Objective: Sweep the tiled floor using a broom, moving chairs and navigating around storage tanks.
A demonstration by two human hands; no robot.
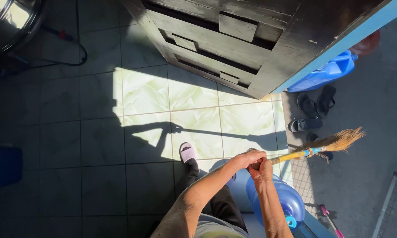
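Both hands, left [244, 159] and right [261, 168], grip clenched on yellow broom [315, 150]; straw bristles fan outward.

This is looking like the entrance of a home, where the inside is meeting the outside. Pale green floor tiles [145, 92] are lying in sunlight beside an open wooden door [233, 39] with a blue edge. Just past the tile edge, dark sandals [315, 103] are waiting on grey concrete [361, 176], and a blue jug [326, 72] is lying near them. A broom [321, 147] is reaching out over the doorstep.
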